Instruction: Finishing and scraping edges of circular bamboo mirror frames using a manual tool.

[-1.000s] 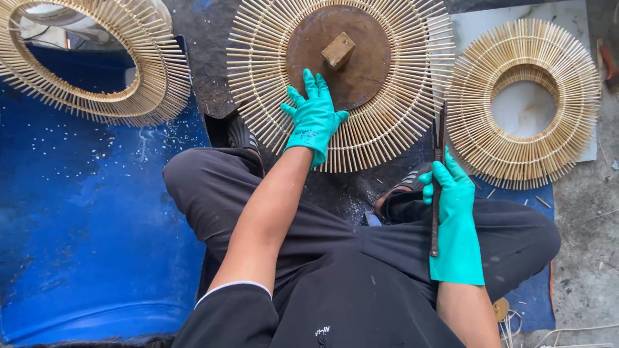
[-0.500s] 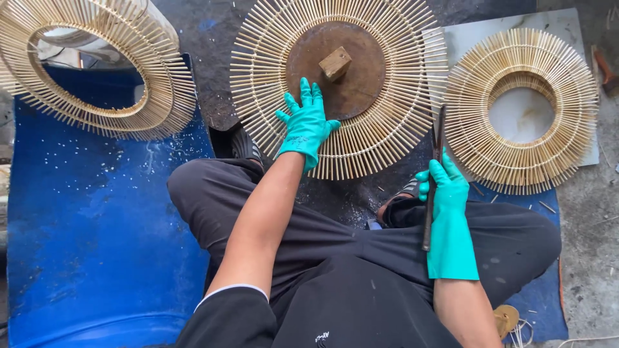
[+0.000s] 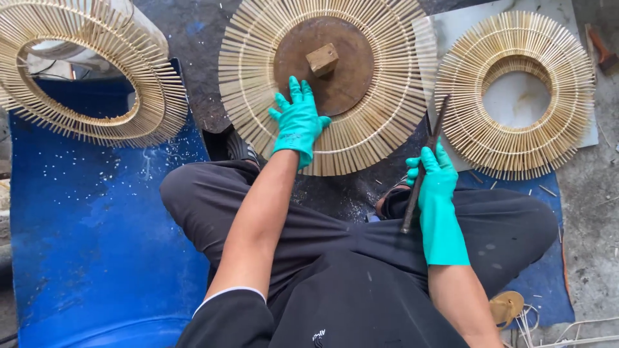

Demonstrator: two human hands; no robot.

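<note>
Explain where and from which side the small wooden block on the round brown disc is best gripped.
Grip the small wooden block from above, fingers on two opposite flat side faces. It stands alone on the round brown disc, its top and sides exposed, so nothing blocks a downward reach. The left hand lies nearest, flat just below it.

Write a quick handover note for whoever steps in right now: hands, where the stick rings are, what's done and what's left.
Left hand: gloved, flat on the middle ring of sticks, by the brown disc and wood block.
Right hand: grips a dark rod, off the rings.
Done, it seems: left ring and right ring, both with open centres.
Left: the middle ring, disc in place.
</note>
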